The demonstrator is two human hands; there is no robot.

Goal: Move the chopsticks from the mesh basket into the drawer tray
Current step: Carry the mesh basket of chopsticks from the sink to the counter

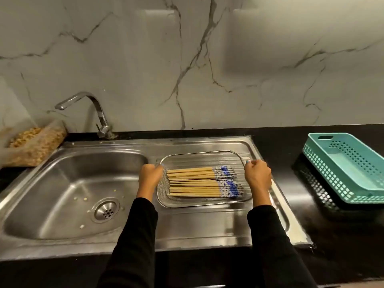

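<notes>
A steel mesh basket [199, 157] rests on the sink's ribbed drainboard. Several wooden chopsticks [193, 182] with blue-and-white patterned ends lie flat inside it, the patterned ends pointing right. My left hand [150, 173] grips the basket's left rim. My right hand [257, 173] grips its right rim near the far corner. A teal perforated plastic tray [324, 161] sits on the black counter at the right, with nothing visible inside it.
The steel sink bowl [68, 183] with its drain [106, 210] lies to the left, with a few food scraps in it. A curved tap [91, 104] stands behind it. A bag of dry food [35, 144] leans at the far left. A marble wall rises behind.
</notes>
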